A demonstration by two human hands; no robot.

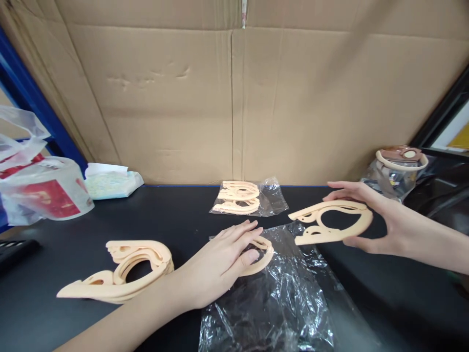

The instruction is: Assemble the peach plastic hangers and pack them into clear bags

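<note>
My right hand (381,215) grips a beige folding hanger (361,225) at its rounded end, thumb below and fingers above, its two arms pointing left. My left hand (223,259) lies flat, fingers stretched out, over another beige folding hanger (269,252) and partly hides it. That hanger is at the upper part of a clear plastic bag (278,298); whether it is inside or on top I cannot tell. Left of my left forearm, a small stack of folding hangers (161,254) rests on the black table.
At the back of the table (176,210), a clear bag with hangers (240,195) lies before a cardboard wall (164,98). To the left are a white tub in a plastic bag (54,190), a tissue pack (113,181) and a black keyboard (16,252). A transparent cup (397,171) stands back right.
</note>
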